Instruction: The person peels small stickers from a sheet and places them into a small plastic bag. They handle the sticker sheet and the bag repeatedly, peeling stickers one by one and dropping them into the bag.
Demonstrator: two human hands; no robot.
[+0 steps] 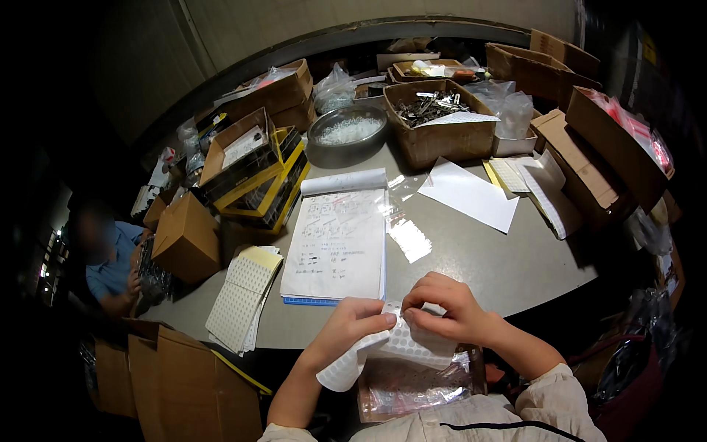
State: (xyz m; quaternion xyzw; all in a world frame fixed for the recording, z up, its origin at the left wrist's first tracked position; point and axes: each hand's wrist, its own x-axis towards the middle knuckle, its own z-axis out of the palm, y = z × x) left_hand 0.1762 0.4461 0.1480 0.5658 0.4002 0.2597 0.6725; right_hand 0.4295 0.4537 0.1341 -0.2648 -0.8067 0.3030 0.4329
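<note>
Near the table's front edge, my left hand [361,324] pinches a white sheet of round stickers [421,345], thumb on top. One end of the sheet curls down below that hand. My right hand [447,306] is closed at the sheet's upper edge, thumb and forefinger pressed together there. Whether a single sticker lies between those fingertips is too small to tell. Under the sheet, against my lap, rests a clear, shiny plastic bag [412,390] with a reddish-brown look. Just beyond my hands lies an open pad of paper [335,243] with drawings and handwriting.
More sticker sheets [243,298] lie at the left, others [541,184] at the right. A metal bowl [347,136] of clear small pieces and a carton [442,125] of metal parts stand behind. Cardboard boxes [188,232] flank the table. A person [110,258] sits at far left.
</note>
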